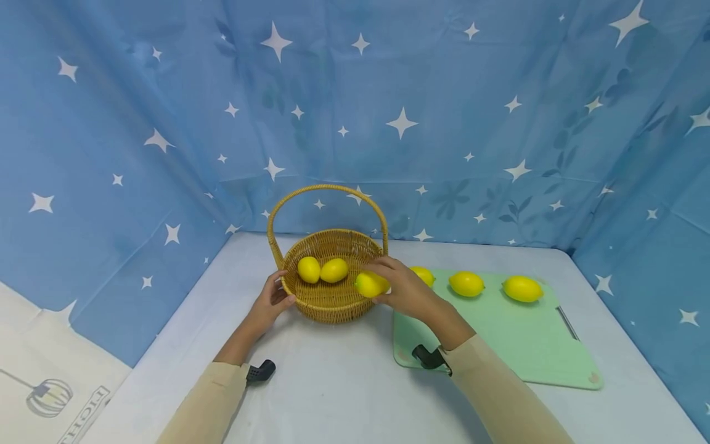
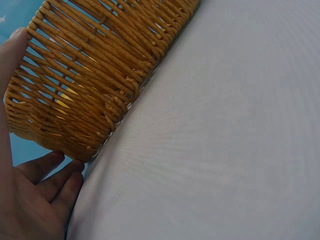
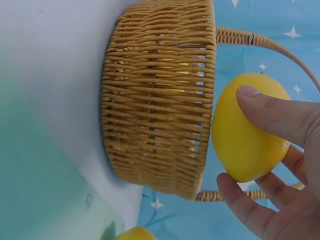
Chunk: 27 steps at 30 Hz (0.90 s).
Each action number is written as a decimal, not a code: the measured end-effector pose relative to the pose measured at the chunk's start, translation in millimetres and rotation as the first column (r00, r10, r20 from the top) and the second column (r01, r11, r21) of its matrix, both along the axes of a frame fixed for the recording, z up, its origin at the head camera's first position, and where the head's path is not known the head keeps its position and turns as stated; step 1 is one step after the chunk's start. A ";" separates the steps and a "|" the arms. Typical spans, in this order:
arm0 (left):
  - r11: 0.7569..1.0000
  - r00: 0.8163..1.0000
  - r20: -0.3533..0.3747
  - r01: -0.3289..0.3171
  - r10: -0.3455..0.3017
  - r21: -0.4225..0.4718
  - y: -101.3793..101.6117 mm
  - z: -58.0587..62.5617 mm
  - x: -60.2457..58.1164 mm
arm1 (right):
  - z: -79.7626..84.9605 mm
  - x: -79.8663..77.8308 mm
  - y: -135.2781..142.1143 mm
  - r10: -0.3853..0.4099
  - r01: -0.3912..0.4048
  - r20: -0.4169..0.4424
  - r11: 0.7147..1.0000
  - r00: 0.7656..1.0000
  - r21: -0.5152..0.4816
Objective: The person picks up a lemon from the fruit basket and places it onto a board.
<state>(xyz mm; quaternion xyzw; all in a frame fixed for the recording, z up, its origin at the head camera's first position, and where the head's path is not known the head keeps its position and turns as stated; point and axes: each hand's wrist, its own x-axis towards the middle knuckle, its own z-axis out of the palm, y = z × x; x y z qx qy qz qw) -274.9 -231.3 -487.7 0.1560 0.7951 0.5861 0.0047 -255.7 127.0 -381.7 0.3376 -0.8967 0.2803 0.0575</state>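
Note:
A yellow lemon (image 1: pixel 372 284) is pinched between the thumb and fingers of my right hand (image 1: pixel 405 290), over the right side of the wicker basket (image 1: pixel 333 313). In the right wrist view, that lemon (image 3: pixel 252 130) is at the level of the rim. My left hand (image 1: pixel 265 306) holds the basket's left side; in the left wrist view the thumb is at the rim and the fingertips (image 2: pixel 75 167) touch the wall low down. Inside the basket lie a lemon (image 1: pixel 309 269) and another lemon (image 1: pixel 334 270), side by side.
Right of the basket lies a light green cutting board (image 1: pixel 499 345). Along its far side are a partly hidden lemon (image 1: pixel 424 275), a middle lemon (image 1: pixel 466 283) and a right-hand lemon (image 1: pixel 522 288). The basket's tall handle (image 1: pixel 327 187) arches upward. A blue star-patterned curtain (image 1: pixel 355 123) hangs behind.

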 end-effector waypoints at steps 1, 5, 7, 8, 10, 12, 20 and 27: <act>1.000 1.000 0.001 0.008 -0.008 0.003 0.2 0.0 -0.1 | -1.2 1.8 2.2 -0.011 0.011 0.000 1.000 1.000 -0.002; 1.000 1.000 -0.003 0.010 -0.010 0.008 0.7 -2.5 -0.7 | -4.7 8.7 11.2 -0.048 0.048 0.002 0.999 0.999 0.006; 1.000 1.000 -0.009 0.002 -0.002 0.009 1.1 -3.1 -0.7 | -7.1 11.0 16.4 -0.060 0.060 -0.006 0.998 0.998 0.019; 1.000 1.000 -0.012 -0.001 0.001 0.008 1.1 -3.1 -0.7 | -8.1 12.2 18.9 -0.063 0.063 -0.006 0.998 0.998 0.023; 1.000 1.000 -0.014 -0.004 0.004 0.013 1.3 -2.7 -0.7 | -10.4 14.8 24.3 -0.070 0.070 -0.004 0.997 0.998 0.030; 1.000 1.000 -0.017 -0.003 0.003 0.009 0.8 -2.4 -0.7 | -12.4 17.3 29.4 -0.075 0.075 0.001 0.996 0.997 0.037; 1.000 1.000 -0.001 -0.009 0.009 0.003 -1.4 -3.0 -1.3 | -19.7 28.1 47.5 -0.084 0.083 0.020 0.996 0.996 0.043; 1.000 1.000 -0.002 -0.012 0.012 -0.002 -0.4 -2.2 -0.5 | -28.8 37.8 59.6 -0.116 0.114 0.037 0.992 0.993 0.051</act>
